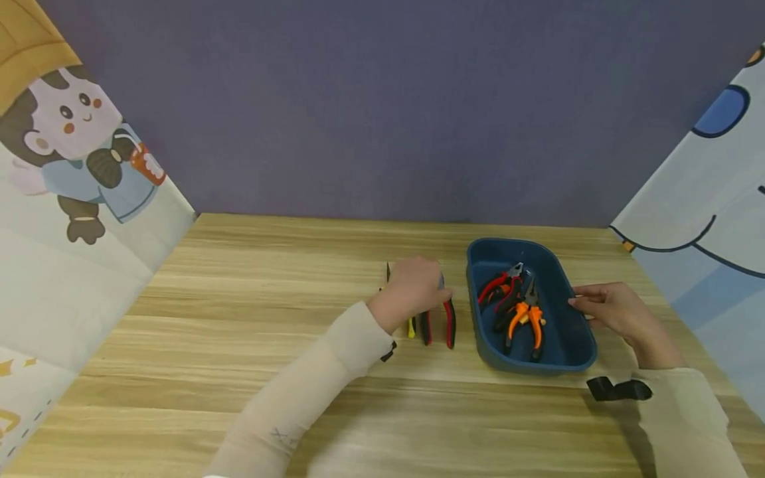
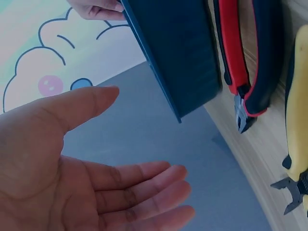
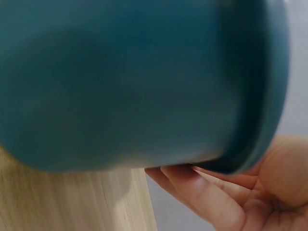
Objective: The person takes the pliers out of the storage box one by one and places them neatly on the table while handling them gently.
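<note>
My left hand (image 1: 412, 289) is over red-and-black-handled pliers (image 1: 449, 325) lying on the table. In the left wrist view its fingers are spread from the thumb and hold nothing; these pliers (image 2: 234, 53) are apart from it. Beside them lies a yellow-handled tool (image 2: 297, 110) with notched dark jaws, mostly covered by the hand in the head view. My right hand (image 1: 621, 315) grips the right rim of a blue plastic bin (image 1: 564, 345), its fingers beneath the lip (image 3: 255, 154). Inside the bin are orange-handled pliers (image 1: 526, 318) and red-and-black pliers (image 1: 499, 289), partly overlapping.
The wooden table (image 1: 179, 372) extends widely to the left and front. A dark grey-blue panel (image 1: 388, 119) stands along its back edge. Printed cartoon panels flank it on the left (image 1: 78, 199) and the right (image 1: 717, 232).
</note>
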A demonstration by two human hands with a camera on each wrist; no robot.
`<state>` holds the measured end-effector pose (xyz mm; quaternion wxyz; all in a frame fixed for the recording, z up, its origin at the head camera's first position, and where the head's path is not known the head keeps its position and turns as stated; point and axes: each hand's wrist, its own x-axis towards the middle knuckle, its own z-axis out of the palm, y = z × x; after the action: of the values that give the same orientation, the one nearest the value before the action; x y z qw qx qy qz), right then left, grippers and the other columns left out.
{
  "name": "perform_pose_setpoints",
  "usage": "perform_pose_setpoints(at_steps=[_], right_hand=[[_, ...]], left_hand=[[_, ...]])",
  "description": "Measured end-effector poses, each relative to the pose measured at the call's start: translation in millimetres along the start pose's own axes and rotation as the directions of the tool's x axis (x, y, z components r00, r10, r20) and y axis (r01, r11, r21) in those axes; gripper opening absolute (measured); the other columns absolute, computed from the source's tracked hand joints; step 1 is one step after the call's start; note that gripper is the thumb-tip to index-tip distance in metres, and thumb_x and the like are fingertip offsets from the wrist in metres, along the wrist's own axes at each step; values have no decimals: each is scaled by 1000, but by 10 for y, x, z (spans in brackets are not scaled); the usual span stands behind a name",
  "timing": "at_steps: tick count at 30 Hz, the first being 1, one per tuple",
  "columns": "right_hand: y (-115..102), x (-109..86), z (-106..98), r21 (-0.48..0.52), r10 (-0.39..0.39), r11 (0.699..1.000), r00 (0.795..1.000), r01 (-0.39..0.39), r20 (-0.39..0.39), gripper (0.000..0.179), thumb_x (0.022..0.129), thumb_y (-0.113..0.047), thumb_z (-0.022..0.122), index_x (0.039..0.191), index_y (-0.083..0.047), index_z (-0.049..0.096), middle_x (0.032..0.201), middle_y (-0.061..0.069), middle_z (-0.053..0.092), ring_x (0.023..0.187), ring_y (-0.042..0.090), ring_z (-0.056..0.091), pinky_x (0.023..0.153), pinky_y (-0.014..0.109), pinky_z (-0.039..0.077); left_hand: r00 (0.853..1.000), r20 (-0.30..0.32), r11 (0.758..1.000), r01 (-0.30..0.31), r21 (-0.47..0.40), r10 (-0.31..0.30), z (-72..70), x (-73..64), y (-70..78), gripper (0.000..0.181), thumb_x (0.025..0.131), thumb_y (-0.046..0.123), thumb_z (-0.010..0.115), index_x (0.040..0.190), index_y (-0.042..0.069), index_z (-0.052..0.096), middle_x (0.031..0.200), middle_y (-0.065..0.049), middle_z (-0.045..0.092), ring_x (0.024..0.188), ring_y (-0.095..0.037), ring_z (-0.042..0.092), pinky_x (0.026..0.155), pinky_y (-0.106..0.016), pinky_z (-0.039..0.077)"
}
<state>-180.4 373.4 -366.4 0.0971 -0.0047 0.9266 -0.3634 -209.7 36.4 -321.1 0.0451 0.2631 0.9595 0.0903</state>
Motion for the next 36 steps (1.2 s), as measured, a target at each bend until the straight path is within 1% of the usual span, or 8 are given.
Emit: perform_pose_setpoints(at_steps=[3,7,11,14,20,23,29,36], right_hand=[[10,-2,4,-2,-8,1000,1000,8,-5,48,97,-16,51,128,21,42,119,37,53,93,27,65,68,34,55],[14,3,11,17,-13,1000,1000,13,-8,49,97,-16,51,127,21,42,118,37,54,86,14,66,68,33,55],[9,3,16,46,-6,999,1000,6,-6,50,98,-16,51,128,22,40,118,38,53,78,3,64,68,33,55],[7,0,18,44,-2,999,1000,2,-7,49,97,-15,51,128,22,40,119,38,53,80,6,64,68,33,55],[6,-4,9,12,-3,1000,1000,3,-5,49,98,-16,51,128,21,41,120,38,52,93,26,65,68,34,55],[3,-7,1,-6,-9,1000,1000,9,-9,49,98,-16,51,127,21,42,120,37,52,95,30,64,68,33,55],[-3,-17,-2,-15,1,1000,1000,-1,-6,49,98,-17,51,127,21,42,120,38,52,94,30,64,68,34,55],[-23,-12,3,3,12,1000,1000,-12,-6,51,98,-18,51,128,22,40,120,38,52,90,24,66,68,34,55]], left_hand=[[1000,-15,1000,6,-10,-6,0,11,37,53,90,42,60,50,16,36,53,6,30,48,-8,29,41,-21,27],[999,-21,999,29,-26,-29,10,42,95,54,90,44,59,49,16,37,50,6,29,47,-8,29,40,-22,25],[1000,-10,1000,23,-11,-23,5,70,169,55,91,47,57,49,17,39,48,7,29,45,-8,28,39,-21,23],[1000,-8,1000,6,-5,-6,-10,81,228,53,90,49,57,51,17,40,48,7,29,43,-7,28,39,-21,24],[998,-34,998,-57,1,57,-26,111,331,51,90,45,60,54,16,39,50,7,28,44,-6,28,41,-19,24],[997,-33,997,-72,-2,72,-21,121,378,52,89,45,62,52,16,39,49,7,28,43,-6,29,40,-19,25],[993,-46,994,-111,-9,111,8,151,450,52,88,46,62,51,17,39,47,6,27,41,-7,29,39,-19,25],[988,-58,988,-148,-36,146,46,209,507,52,87,43,65,51,16,38,47,6,25,41,-7,24,40,-19,22]])
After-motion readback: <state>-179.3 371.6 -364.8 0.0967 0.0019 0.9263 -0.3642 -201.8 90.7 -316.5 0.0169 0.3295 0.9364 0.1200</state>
